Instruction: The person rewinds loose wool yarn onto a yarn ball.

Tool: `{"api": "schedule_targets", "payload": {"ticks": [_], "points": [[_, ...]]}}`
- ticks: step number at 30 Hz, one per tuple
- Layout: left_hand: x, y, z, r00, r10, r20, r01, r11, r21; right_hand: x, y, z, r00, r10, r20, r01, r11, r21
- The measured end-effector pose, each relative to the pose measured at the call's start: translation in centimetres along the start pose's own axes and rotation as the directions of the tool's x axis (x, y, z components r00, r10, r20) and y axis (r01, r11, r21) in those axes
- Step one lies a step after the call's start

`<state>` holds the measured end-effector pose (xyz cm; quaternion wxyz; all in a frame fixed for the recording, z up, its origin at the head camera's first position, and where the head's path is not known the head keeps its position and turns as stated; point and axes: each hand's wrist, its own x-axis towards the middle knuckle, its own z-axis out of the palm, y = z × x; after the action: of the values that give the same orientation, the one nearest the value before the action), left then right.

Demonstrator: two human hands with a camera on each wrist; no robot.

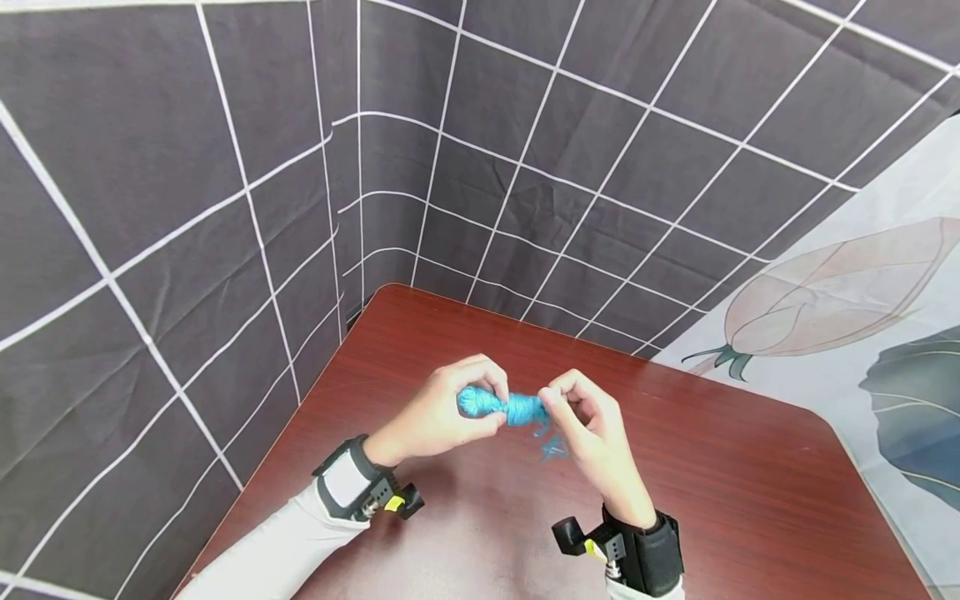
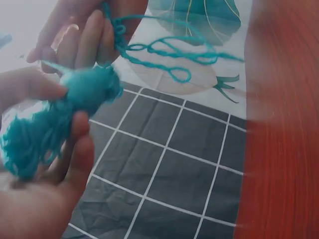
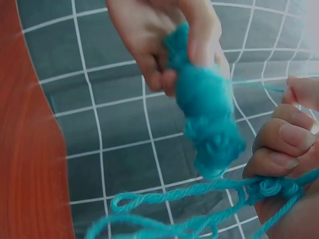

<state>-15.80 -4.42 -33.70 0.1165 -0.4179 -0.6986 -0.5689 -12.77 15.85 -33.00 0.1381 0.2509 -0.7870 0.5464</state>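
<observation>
A small skein of turquoise yarn (image 1: 522, 409) is held above the table between my two hands. My left hand (image 1: 442, 412) grips it around the middle, thumb on one side and fingers on the other. In the right wrist view the skein (image 3: 204, 94) bulges where yarn is wound round it, with loops at its lower end. A thin taut strand (image 3: 256, 85) runs from it to my right hand (image 1: 596, 429), whose thumb and forefinger pinch it. Loose yarn loops (image 2: 169, 52) hang from the curled lower fingers of that hand.
Beneath both hands lies a reddish-brown wooden table (image 1: 720, 475). Dark grey cloth with a white grid (image 1: 525, 167) hangs behind and to the left. A pale cloth with a plant print (image 1: 825, 292) hangs at the right. Each wrist wears a strapped-on camera (image 1: 408, 501).
</observation>
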Motion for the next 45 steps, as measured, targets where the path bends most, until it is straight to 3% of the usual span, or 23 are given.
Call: {"api": "schedule_targets", "payload": {"ticks": [4, 6, 8, 12, 16, 19, 23, 31, 35, 40, 42, 45], "points": [[0.0, 0.4, -0.3, 0.980, 0.075, 0.184, -0.053, 0.991, -0.119, 0.2, 0.3, -0.3, 0.999, -0.050, 0.008, 0.050, 0.998, -0.041], [0.1, 0.5, -0.3, 0.968, 0.117, 0.224, -0.077, 0.980, -0.183, 0.3, 0.5, -0.2, 0.998, -0.053, 0.026, 0.055, 0.997, -0.047], [0.2, 0.5, -0.4, 0.965, 0.147, 0.218, -0.092, 0.966, -0.242, 0.4, 0.7, 0.0, 0.998, -0.030, 0.050, 0.032, 0.999, -0.035], [0.3, 0.4, -0.5, 0.979, 0.164, 0.119, -0.113, 0.928, -0.354, 0.3, 0.3, 0.6, 0.993, 0.065, 0.099, -0.067, 0.998, 0.022], [0.3, 0.2, -0.5, 0.995, 0.097, -0.013, -0.094, 0.903, -0.420, -0.1, 0.3, 1.3, 0.987, 0.097, 0.125, -0.100, 0.995, 0.017], [0.3, 0.1, -0.5, 0.993, 0.027, -0.113, -0.069, 0.921, -0.384, -0.4, 0.9, 1.6, 0.987, 0.061, 0.148, -0.067, 0.997, 0.038], [0.3, 0.2, -0.6, 0.976, -0.031, -0.215, -0.033, 0.957, -0.290, -0.8, 1.3, 1.9, 0.982, 0.018, 0.189, -0.034, 0.996, 0.082], [0.3, 0.1, -0.5, 0.960, -0.045, -0.278, 0.025, 0.997, -0.074, -1.0, 0.3, 1.1, 0.985, -0.022, 0.174, 0.009, 0.997, 0.074], [0.1, 0.0, -0.3, 0.975, -0.059, -0.216, 0.058, 0.998, -0.009, -0.9, -0.3, 0.3, 0.993, -0.064, 0.102, 0.053, 0.993, 0.102], [-0.2, -0.1, 0.1, 1.000, -0.007, -0.007, 0.007, 1.000, 0.001, -0.3, -0.8, -0.5, 0.992, -0.126, -0.009, 0.126, 0.983, 0.135], [-0.3, 0.0, 0.2, 0.995, 0.040, 0.087, -0.037, 0.999, -0.036, -0.1, -0.7, -0.8, 0.991, -0.130, -0.040, 0.134, 0.983, 0.124], [-0.3, 0.4, 0.2, 0.973, 0.119, 0.199, -0.093, 0.987, -0.132, 0.1, -0.4, -1.2, 0.990, -0.125, -0.059, 0.130, 0.987, 0.096]]}}
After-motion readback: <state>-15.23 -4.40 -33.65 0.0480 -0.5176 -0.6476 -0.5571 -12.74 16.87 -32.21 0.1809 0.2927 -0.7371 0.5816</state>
